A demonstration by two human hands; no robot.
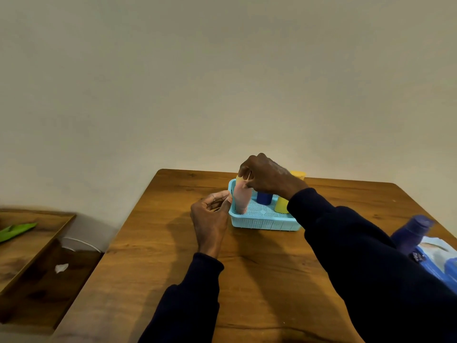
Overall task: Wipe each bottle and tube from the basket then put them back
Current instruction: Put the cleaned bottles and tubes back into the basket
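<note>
One wide view from the head looks forward and down, close over the surface (153,263); the wall (222,70) fills the upper frame.

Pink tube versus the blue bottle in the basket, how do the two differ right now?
The pink tube is pale, the blue bottle dark. The right hand grips the pink tube near its top; the blue bottle's visible part is untouched. The pink tube is at the basket's left end, the blue bottle nearer its middle. Both are upright inside the basket.
</note>
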